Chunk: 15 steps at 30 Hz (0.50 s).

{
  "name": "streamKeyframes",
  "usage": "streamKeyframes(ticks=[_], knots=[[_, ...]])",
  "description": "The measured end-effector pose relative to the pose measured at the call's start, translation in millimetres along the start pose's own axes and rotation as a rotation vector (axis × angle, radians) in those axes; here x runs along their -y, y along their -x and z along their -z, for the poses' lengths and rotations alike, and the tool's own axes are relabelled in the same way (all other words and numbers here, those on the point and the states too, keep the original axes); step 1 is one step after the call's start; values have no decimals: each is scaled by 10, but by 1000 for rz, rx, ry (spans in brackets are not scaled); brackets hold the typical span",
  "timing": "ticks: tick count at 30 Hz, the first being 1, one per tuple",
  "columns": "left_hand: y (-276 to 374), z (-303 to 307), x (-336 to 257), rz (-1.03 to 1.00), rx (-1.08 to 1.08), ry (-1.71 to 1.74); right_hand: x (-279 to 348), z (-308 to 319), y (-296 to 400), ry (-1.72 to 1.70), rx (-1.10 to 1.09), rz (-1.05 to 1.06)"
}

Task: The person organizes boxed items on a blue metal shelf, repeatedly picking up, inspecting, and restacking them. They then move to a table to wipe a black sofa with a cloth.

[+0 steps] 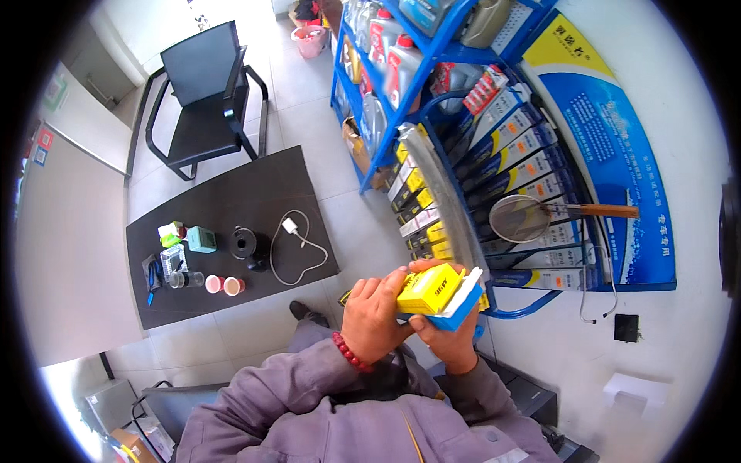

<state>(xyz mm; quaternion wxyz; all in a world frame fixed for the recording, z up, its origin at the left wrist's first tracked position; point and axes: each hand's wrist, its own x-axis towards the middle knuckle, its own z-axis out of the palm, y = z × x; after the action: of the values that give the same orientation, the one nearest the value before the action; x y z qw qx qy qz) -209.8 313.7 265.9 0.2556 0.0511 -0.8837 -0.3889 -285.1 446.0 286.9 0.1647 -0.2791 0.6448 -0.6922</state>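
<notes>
Both hands are together in front of my chest, around narrow cartons. My left hand [373, 315], with a red bead bracelet at its wrist, grips a yellow carton [427, 291] bearing black print. A dark and yellow end [344, 298] shows left of this hand; whether it belongs to the same carton I cannot tell. Against the yellow carton's underside lies a blue and white carton [460, 309]. My right hand [451, 341] holds that one from below and the right, its fingertips reaching over the top behind the yellow carton. The palms and the cartons' middles are hidden.
Just beyond the hands, a blue rack [524, 312] holds rows of narrow cartons [419, 211]. A wooden-handled strainer [521, 217] lies across it. Oil jugs [402, 72] fill a blue shelf. At left stand a dark table [231, 191] with cups and a cable, and a black chair [202, 127].
</notes>
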Motion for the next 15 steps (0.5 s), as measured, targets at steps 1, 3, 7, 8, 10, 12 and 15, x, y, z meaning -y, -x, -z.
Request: streamKeyframes(ticks=[1, 3, 7, 8, 10, 12, 15], knots=[[-71, -14, -64, -47, 54, 24, 26, 121, -1, -55, 1, -7], [-162, -70, -189, -117, 124, 80, 90, 354, -7, -161, -8, -22], [-289, -172, -375, -200, 228, 244, 125, 805, 87, -414, -8, -137], [-315, -185, -413, -206, 253, 281, 186, 854, 115, -452, -39, -155], [-268, -236, -465, -199, 268, 271, 149, 933, 114, -486, 24, -81], [-230, -272, -477, -206, 214, 268, 163, 961, 125, -480, 46, -29], [-251, -236, -497, -214, 165, 263, 229, 1003, 247, -439, -66, -81]])
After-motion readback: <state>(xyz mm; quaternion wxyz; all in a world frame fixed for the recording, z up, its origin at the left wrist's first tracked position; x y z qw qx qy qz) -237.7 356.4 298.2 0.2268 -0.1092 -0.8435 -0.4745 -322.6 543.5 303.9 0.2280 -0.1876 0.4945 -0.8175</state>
